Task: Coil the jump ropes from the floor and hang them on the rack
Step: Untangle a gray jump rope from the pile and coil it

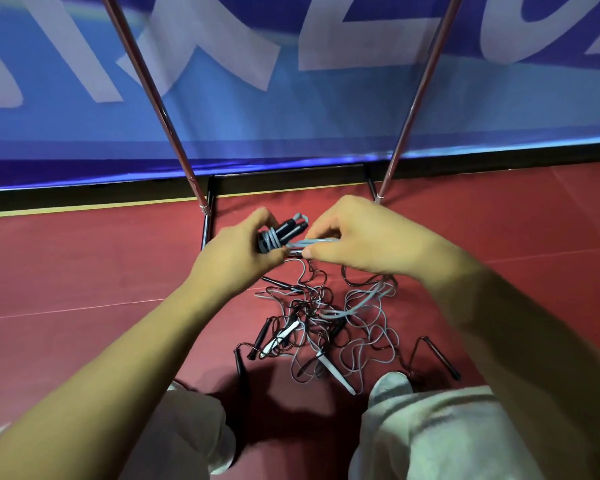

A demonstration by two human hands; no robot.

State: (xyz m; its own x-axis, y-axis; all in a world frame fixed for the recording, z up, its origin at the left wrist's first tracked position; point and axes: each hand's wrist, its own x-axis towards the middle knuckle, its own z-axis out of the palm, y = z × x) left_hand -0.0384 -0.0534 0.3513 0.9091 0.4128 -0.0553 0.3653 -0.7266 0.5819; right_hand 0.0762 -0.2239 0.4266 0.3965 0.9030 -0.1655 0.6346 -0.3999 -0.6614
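My left hand (238, 249) grips a pair of black jump-rope handles (290, 229) with grey cord wound around them. My right hand (357, 233) pinches a stretch of that grey cord (314, 241) right beside the handles. The cord trails down from my hands to a tangled pile of jump ropes (329, 327) on the red floor, grey and dark cords mixed with black and white handles. Two slanted metal legs of the rack (153, 95) rise on either side, and its black base frame (208, 223) stands just behind my hands.
A blue banner (291, 109) with large pale letters hangs behind the rack. A black handle (442, 358) lies at the pile's right edge. My knees in light trousers (430, 434) and a white shoe (392, 382) are at the bottom, close to the pile.
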